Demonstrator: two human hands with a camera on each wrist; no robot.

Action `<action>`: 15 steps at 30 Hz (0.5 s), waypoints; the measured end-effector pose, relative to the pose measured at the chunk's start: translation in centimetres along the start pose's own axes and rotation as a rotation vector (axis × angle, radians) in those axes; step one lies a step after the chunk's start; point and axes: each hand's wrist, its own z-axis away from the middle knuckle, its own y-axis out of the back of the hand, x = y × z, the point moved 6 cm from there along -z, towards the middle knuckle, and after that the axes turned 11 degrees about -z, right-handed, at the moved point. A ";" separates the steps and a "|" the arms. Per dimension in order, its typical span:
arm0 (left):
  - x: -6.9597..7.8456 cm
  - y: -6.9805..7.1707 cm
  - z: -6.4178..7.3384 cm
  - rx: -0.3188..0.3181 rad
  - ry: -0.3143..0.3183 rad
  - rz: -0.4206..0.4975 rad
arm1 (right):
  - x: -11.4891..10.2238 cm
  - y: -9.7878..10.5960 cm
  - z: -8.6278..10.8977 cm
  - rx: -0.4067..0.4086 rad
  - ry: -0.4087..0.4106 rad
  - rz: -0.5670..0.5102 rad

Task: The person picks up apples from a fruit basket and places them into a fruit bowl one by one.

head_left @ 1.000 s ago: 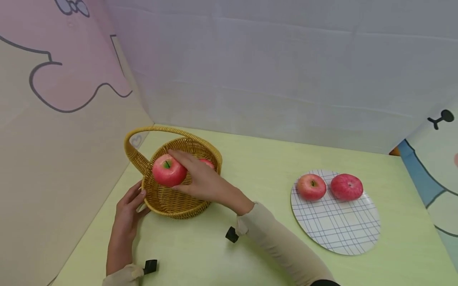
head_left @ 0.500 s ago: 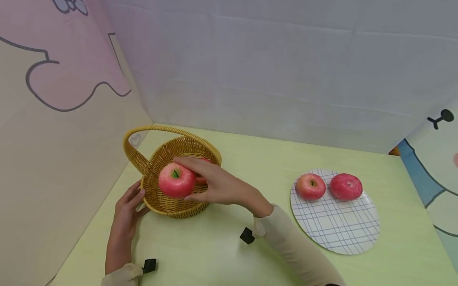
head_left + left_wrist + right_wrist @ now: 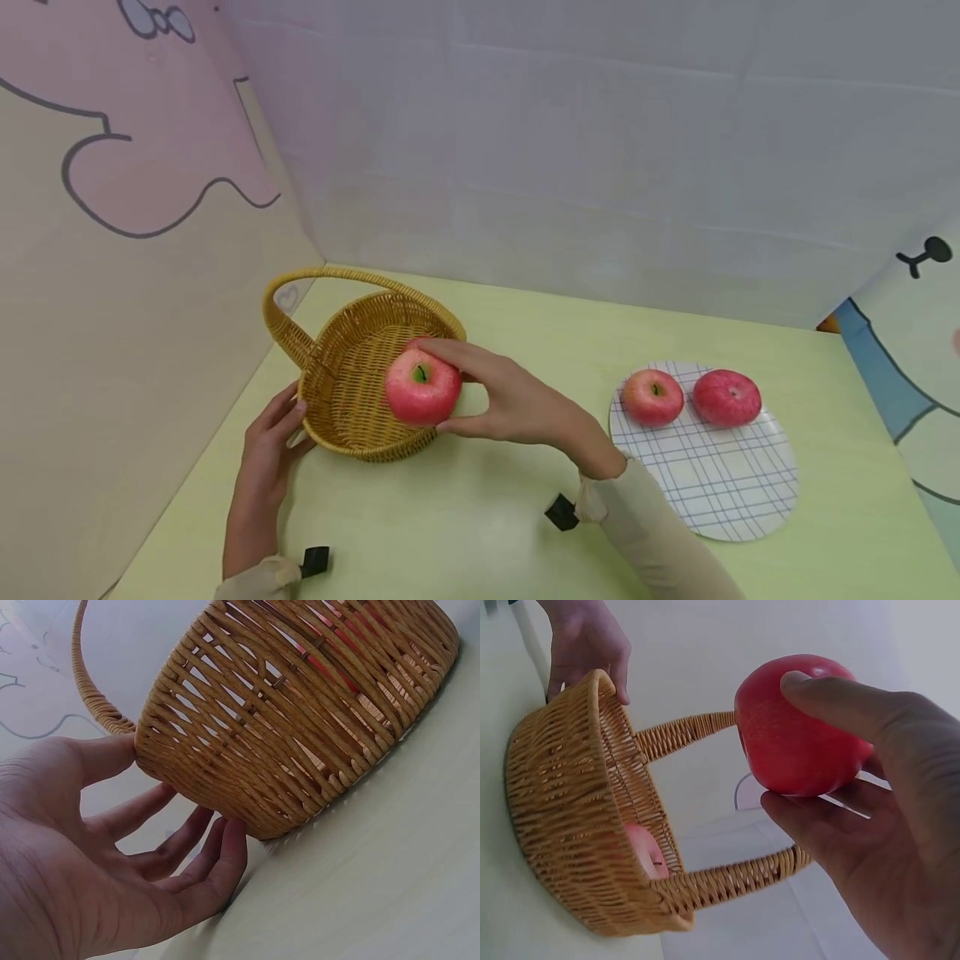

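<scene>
A red apple point(image 3: 423, 387) with a green stem hollow is pinched between the thumb and fingers of my right hand point(image 3: 517, 400). It is held above the right part of a wicker basket point(image 3: 360, 367), clear of the rim in the right wrist view. Another apple point(image 3: 646, 851) lies inside the basket, mostly hidden by the held apple in the head view. My left hand point(image 3: 267, 442) grips the basket's left side, thumb at the rim and fingertips point(image 3: 234, 832) against the outer wall low down.
To the right, a white checked plate point(image 3: 735, 492) carries two red apples point(image 3: 652, 397) near its far edge. The basket's tall arched handle point(image 3: 360, 273) rises at the back left. Printed cloth walls point(image 3: 570, 167) border the pale yellow table point(image 3: 495, 533).
My right hand has moved the apple rightward across the basket, from its left part to its right part, uncovering the basket's floor. My left hand has stayed on the basket.
</scene>
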 end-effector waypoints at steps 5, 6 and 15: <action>-0.1 0.0 -0.1 0.001 0.004 -0.001 | 0.1 1.1 1.5 0.050 0.018 -0.004; -0.1 0.0 -0.1 0.002 0.006 -0.004 | 0.1 1.3 1.8 0.060 0.014 -0.008; -0.1 0.1 0.1 0.011 0.013 0.009 | 0.3 3.0 4.5 0.143 -0.043 0.010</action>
